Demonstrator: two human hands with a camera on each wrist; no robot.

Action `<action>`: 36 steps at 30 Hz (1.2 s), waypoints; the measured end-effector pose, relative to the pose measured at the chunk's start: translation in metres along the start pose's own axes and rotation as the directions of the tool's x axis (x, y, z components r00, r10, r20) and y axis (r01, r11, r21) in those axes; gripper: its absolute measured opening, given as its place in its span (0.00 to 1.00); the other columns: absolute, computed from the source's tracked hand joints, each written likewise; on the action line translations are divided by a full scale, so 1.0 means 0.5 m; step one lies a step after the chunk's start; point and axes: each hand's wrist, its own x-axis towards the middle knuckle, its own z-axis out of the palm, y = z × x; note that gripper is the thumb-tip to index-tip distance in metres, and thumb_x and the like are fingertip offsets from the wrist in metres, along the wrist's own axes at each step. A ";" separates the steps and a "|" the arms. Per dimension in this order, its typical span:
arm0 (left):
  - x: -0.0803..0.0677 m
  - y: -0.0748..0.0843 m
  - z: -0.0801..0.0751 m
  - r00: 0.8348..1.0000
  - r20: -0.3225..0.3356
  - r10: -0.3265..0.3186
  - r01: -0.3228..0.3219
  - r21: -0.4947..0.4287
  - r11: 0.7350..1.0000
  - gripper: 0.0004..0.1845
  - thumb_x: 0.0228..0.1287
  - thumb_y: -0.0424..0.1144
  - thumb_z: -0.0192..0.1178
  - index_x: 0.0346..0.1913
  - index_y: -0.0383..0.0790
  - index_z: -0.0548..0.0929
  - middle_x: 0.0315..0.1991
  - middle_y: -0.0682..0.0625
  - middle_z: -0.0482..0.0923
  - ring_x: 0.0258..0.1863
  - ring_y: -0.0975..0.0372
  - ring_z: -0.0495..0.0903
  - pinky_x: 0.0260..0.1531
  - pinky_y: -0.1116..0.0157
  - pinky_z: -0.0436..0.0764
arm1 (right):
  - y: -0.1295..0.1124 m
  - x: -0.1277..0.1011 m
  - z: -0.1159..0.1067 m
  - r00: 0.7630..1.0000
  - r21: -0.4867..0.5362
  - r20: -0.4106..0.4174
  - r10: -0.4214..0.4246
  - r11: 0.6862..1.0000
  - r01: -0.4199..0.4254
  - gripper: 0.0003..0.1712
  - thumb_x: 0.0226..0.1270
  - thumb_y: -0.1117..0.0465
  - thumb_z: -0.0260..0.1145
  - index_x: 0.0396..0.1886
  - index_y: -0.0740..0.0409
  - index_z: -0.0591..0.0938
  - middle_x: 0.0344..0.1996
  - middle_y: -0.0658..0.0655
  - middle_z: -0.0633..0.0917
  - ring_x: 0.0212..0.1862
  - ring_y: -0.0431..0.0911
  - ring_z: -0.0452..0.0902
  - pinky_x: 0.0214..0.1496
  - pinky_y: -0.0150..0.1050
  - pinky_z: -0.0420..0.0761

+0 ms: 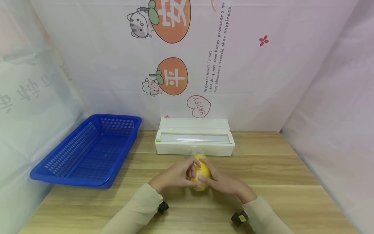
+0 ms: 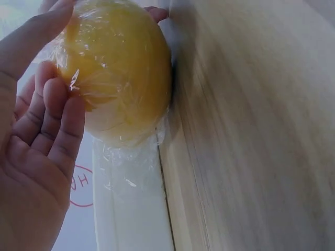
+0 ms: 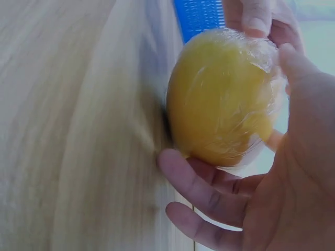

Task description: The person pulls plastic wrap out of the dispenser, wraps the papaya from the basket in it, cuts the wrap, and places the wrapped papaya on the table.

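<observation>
A yellow, oval, fruit-like thing (image 1: pixel 203 169) lies on the wooden table, wrapped in clear plastic film that creases over its surface. A loose tail of film (image 2: pixel 123 167) sticks out at its far end, toward the white box. On its left side my left hand (image 1: pixel 178 174) holds it, fingers curled in against the film and thumb at the near end. From the right, my right hand (image 1: pixel 223 180) grips it between thumb and fingers. In the right wrist view, several fingers (image 3: pixel 204 191) of that hand curl round the end of the yellow thing (image 3: pixel 222 99).
Just beyond the hands stands a long white box (image 1: pixel 194 149), probably a film dispenser, its lid (image 1: pixel 194 124) raised. A blue plastic basket (image 1: pixel 121 156) sits at the left. Printed white sheeting (image 1: pixel 248 81) hangs behind and at both sides of the table (image 1: pixel 271 195).
</observation>
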 end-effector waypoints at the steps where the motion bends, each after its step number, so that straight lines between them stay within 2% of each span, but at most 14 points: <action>1: -0.001 0.000 0.000 1.000 0.000 -0.004 0.004 -0.010 1.000 0.30 0.54 0.46 0.77 0.54 0.43 0.71 0.33 0.58 0.76 0.31 0.70 0.76 0.35 0.72 0.81 | -0.001 0.000 0.000 1.000 0.005 -0.003 0.005 1.000 -0.005 0.44 0.78 0.40 0.54 0.81 0.53 0.48 0.67 0.62 0.68 0.56 0.50 0.72 0.56 0.48 0.77; 5: -0.004 0.000 -0.002 1.000 -0.017 -0.018 0.017 -0.039 0.999 0.27 0.56 0.45 0.76 0.50 0.43 0.70 0.32 0.57 0.76 0.31 0.69 0.76 0.34 0.72 0.81 | -0.003 0.001 0.004 1.000 -0.004 -0.021 0.015 1.000 -0.015 0.43 0.78 0.39 0.51 0.81 0.54 0.49 0.71 0.64 0.65 0.61 0.52 0.70 0.61 0.53 0.74; 13: -0.004 0.002 -0.002 1.000 -0.013 -0.013 0.013 -0.007 1.000 0.22 0.57 0.46 0.75 0.40 0.47 0.70 0.32 0.57 0.74 0.31 0.69 0.74 0.31 0.73 0.79 | -0.007 -0.001 0.006 0.999 0.010 -0.034 0.034 0.999 -0.033 0.41 0.81 0.40 0.46 0.81 0.56 0.48 0.75 0.68 0.58 0.69 0.61 0.63 0.66 0.61 0.69; 19: -0.004 0.002 -0.003 1.000 0.008 -0.005 0.005 0.011 1.000 0.16 0.58 0.46 0.74 0.40 0.49 0.77 0.31 0.59 0.75 0.31 0.70 0.75 0.33 0.73 0.80 | -0.009 0.000 0.005 0.996 -0.019 -0.038 0.085 0.996 -0.086 0.41 0.80 0.37 0.44 0.81 0.54 0.49 0.75 0.67 0.59 0.65 0.59 0.69 0.61 0.60 0.73; 24: -0.005 0.002 -0.006 1.000 0.006 -0.020 0.020 -0.011 1.000 0.15 0.58 0.46 0.75 0.41 0.49 0.79 0.31 0.59 0.76 0.32 0.70 0.75 0.33 0.72 0.80 | -0.010 0.003 0.003 0.997 -0.015 -0.030 0.077 0.997 -0.078 0.40 0.81 0.38 0.44 0.81 0.54 0.49 0.75 0.67 0.59 0.65 0.57 0.68 0.61 0.59 0.73; 27: -0.009 0.000 -0.006 1.000 0.005 -0.016 0.016 -0.008 1.000 0.14 0.57 0.46 0.75 0.40 0.50 0.80 0.31 0.60 0.76 0.32 0.70 0.75 0.33 0.72 0.80 | -0.009 0.004 0.002 0.996 0.021 -0.016 0.085 0.996 -0.084 0.39 0.81 0.39 0.45 0.80 0.54 0.50 0.74 0.67 0.61 0.57 0.57 0.74 0.55 0.57 0.77; 33: -0.015 -0.003 -0.005 1.000 0.009 -0.007 0.007 -0.008 1.000 0.13 0.57 0.45 0.75 0.39 0.50 0.80 0.32 0.60 0.76 0.33 0.70 0.75 0.34 0.73 0.81 | -0.011 0.004 -0.002 0.997 0.039 -0.009 0.076 0.996 -0.076 0.38 0.81 0.40 0.47 0.79 0.54 0.53 0.71 0.68 0.64 0.61 0.58 0.72 0.59 0.59 0.75; 36: -0.017 -0.002 -0.006 1.000 0.006 -0.027 0.027 -0.021 0.999 0.13 0.57 0.45 0.75 0.40 0.51 0.81 0.32 0.60 0.76 0.34 0.70 0.75 0.35 0.72 0.81 | -0.012 0.006 -0.004 0.997 0.081 0.013 0.082 0.993 -0.083 0.38 0.81 0.40 0.46 0.79 0.54 0.52 0.70 0.69 0.65 0.52 0.54 0.78 0.50 0.52 0.81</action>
